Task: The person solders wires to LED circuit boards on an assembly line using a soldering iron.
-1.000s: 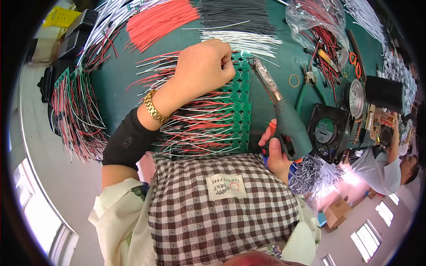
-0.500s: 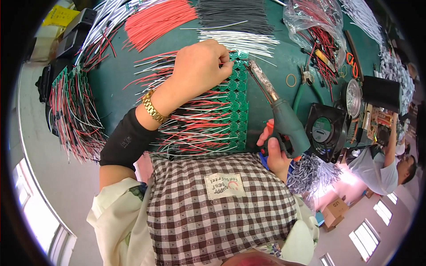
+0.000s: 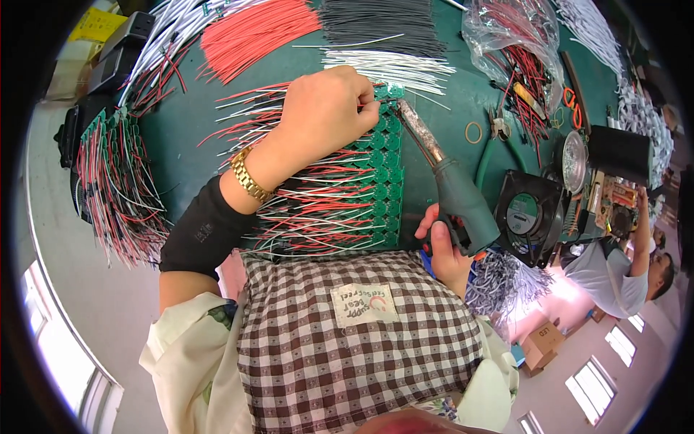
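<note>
A panel of small round green circuit boards (image 3: 387,184) lies on the green work mat, with red, white and black wires (image 3: 311,206) fanning out from its left side. Near the top of the panel my left hand (image 3: 325,105) is closed in a pinch on a thin wire, whose end is mostly hidden by the fingers. My right hand (image 3: 442,242) grips the handle of a gun-shaped soldering iron (image 3: 463,202). Its long, stained metal barrel slants up to the left, the tip at the panel's upper boards, just right of my left fingertips.
Bundles of red wires (image 3: 260,36), black wires (image 3: 379,25) and white wires (image 3: 390,69) lie beyond. To the right are green-handled pliers (image 3: 499,141), a black fan (image 3: 528,217), a round metal tin (image 3: 575,163) and a plastic bag of wires (image 3: 513,36). Wired boards (image 3: 119,181) hang at left; a co-worker (image 3: 614,278) sits right.
The soldering iron and my right hand have shifted slightly left, bringing the tip closer over the boards. My left hand stays in nearly the same place.
</note>
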Available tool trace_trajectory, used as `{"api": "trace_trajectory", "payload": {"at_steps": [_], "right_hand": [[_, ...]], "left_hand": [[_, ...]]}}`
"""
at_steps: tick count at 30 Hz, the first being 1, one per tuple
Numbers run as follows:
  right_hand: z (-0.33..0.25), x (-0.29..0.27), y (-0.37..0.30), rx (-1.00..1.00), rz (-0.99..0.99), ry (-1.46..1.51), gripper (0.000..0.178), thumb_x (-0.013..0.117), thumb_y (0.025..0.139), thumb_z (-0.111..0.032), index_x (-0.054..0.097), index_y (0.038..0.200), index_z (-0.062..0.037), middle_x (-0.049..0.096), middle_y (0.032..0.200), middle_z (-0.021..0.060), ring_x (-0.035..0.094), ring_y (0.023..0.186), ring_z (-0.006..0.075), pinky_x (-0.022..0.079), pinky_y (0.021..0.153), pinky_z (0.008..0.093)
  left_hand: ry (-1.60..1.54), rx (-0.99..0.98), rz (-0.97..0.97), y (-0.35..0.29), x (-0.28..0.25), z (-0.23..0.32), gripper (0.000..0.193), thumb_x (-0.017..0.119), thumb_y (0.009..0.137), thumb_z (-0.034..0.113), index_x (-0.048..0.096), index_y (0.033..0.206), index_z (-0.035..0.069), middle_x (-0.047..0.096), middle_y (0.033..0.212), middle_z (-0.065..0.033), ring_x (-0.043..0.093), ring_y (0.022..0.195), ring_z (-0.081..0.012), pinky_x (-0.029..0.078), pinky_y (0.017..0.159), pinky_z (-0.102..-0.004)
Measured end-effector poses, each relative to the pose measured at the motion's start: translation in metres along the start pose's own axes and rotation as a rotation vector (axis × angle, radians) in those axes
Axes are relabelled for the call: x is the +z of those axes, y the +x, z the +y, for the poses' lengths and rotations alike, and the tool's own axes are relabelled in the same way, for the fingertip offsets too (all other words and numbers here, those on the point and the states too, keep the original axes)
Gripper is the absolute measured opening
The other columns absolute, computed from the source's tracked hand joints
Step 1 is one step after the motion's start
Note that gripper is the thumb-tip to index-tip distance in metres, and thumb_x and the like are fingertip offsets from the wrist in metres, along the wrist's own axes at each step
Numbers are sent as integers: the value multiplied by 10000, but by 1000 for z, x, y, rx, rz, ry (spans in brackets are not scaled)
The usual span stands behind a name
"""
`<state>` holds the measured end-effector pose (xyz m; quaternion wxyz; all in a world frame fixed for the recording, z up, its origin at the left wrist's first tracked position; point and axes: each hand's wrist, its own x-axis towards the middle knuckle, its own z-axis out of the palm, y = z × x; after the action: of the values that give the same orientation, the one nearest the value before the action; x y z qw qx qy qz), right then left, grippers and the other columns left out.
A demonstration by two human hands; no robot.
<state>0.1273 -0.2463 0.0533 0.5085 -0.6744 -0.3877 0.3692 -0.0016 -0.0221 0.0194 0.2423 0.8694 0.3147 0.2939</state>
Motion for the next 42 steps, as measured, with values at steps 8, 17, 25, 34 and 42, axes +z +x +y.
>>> {"api": "trace_trajectory", "payload": {"at_steps": [8,17,25,34,42], "right_hand": [[-3,2,-1,16,27,-28,94,622,807,-7,579,886,21,600,710,55,587,601,112,472,542,235],[3,5,-5,14,70,56,107,613,799,14,576,899,21,602,740,61,592,608,116,477,550,235],[3,3,-7,-71,67,168,312,510,884,-150,489,1146,19,561,794,66,552,679,129,459,623,270],[24,-2,0,-52,166,436,407,530,889,-176,403,1216,30,551,842,112,563,666,178,493,604,308],[18,0,9,-79,132,540,302,535,881,-84,477,1164,6,574,834,85,571,653,151,470,598,286]], "left_hand": [[-10,27,21,2,1,1,96,693,670,112,609,655,70,567,624,-35,569,535,-187,441,479,-301],[4,23,27,1,2,-1,86,684,667,116,611,656,71,573,628,-35,580,549,-189,451,487,-300],[5,6,6,0,1,0,91,684,673,126,614,656,70,571,625,-39,584,552,-195,454,491,-310],[23,10,-16,6,-3,7,104,682,680,122,599,645,70,562,623,-65,571,562,-248,450,512,-341],[-23,-10,-57,5,-12,16,134,693,690,111,570,656,71,554,655,-77,565,577,-265,442,516,-365]]}}
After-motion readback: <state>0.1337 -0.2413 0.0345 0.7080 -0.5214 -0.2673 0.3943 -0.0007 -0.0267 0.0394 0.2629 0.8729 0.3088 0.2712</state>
